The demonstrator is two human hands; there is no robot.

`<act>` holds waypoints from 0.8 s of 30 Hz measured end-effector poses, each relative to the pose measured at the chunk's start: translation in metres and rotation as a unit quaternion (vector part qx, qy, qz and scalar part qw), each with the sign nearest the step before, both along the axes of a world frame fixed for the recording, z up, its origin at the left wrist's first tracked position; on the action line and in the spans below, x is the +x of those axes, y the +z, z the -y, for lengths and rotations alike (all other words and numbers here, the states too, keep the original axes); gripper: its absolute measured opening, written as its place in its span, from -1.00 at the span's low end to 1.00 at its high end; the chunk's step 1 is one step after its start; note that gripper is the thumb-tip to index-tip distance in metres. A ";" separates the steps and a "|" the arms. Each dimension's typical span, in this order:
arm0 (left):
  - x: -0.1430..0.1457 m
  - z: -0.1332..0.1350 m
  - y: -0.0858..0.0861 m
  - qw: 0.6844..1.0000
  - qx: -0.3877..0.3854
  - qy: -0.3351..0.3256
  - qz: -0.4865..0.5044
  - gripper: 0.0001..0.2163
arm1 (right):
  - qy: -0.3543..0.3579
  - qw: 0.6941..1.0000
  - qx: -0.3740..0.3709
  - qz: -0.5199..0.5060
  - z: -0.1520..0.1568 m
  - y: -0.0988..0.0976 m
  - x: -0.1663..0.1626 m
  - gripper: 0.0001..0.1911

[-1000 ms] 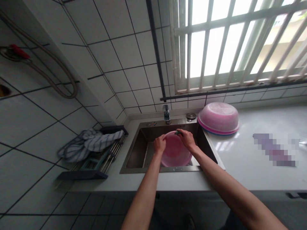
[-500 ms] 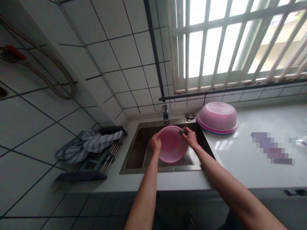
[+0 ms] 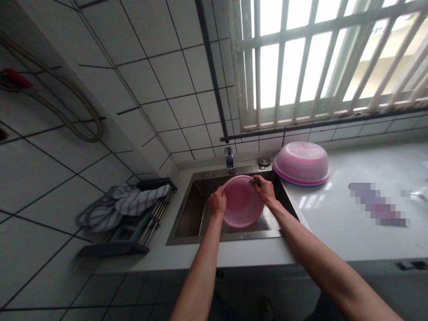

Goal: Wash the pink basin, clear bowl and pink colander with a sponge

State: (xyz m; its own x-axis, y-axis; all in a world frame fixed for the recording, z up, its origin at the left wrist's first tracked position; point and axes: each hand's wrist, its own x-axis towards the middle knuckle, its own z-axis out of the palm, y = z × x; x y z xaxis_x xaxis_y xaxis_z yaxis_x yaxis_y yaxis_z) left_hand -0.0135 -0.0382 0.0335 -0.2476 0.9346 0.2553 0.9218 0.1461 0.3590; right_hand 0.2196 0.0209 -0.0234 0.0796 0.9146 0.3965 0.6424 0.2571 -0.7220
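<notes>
In a tiled kitchen lit by a barred window (image 3: 294,67), I hold a pink basin (image 3: 242,205) over the steel sink (image 3: 222,238), my left hand (image 3: 218,203) closed on its left rim and my right hand (image 3: 265,189) pinching a small dark green pad (image 3: 255,181) at the upper right edge. The left grip probably steadies the basin, leaving the right fingertips to press the pad to the plastic; what the pad is made of, I cannot tell. The basin tilts its hollow toward me, presumably so I can see inside, and staying within the sink's walls should catch any drips. Behind it the tap (image 3: 229,158) stands near the far rim, with a round metal strainer (image 3: 264,162) just beside the sink's back corner. To the right, upturned basins (image 3: 302,162) sit nested on the white counter (image 3: 334,240), a stacking that likely saves room and lets water run off. To the left, a striped cloth (image 3: 123,205) lies bunched over a rack (image 3: 157,214), perhaps to air.
</notes>
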 end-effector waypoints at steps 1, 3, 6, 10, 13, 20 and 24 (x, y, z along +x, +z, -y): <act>0.001 0.001 -0.001 1.000 -0.014 -0.018 -0.003 -0.71 | 0.012 1.000 0.008 0.014 0.002 0.003 -0.002 -0.64; 0.002 0.001 -0.003 0.998 -0.046 -0.039 -0.004 -0.75 | 0.034 0.998 0.021 0.044 0.005 0.009 -0.005 -0.63; 0.001 0.001 -0.005 0.996 -0.075 -0.035 0.014 -0.78 | 0.053 0.996 0.029 0.070 0.008 0.017 -0.008 -0.62; 0.006 0.000 -0.005 0.996 -0.050 -0.031 0.060 -0.58 | 0.117 0.987 0.049 0.095 0.013 0.021 -0.018 -0.61; 0.015 0.000 -0.005 0.995 -0.032 -0.068 0.061 -0.43 | 0.204 0.966 0.086 0.136 0.018 0.021 -0.033 -0.59; 0.016 -0.001 -0.004 0.991 -0.075 -0.095 0.059 -0.65 | 0.249 0.953 0.118 0.127 0.022 0.021 -0.048 -0.57; 0.005 -0.003 -0.003 0.995 -0.059 -0.039 0.077 -0.59 | 0.165 0.983 0.067 0.047 0.015 0.018 -0.028 -0.59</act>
State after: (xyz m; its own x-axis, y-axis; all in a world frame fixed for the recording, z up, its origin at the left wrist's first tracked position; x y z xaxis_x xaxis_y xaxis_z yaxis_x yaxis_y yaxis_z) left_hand -0.0088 -0.0352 0.0303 -0.2002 0.9738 0.1079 0.8675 0.1250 0.4815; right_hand 0.1913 0.0062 -0.0052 -0.2557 0.8239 0.5058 0.5705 0.5510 -0.6090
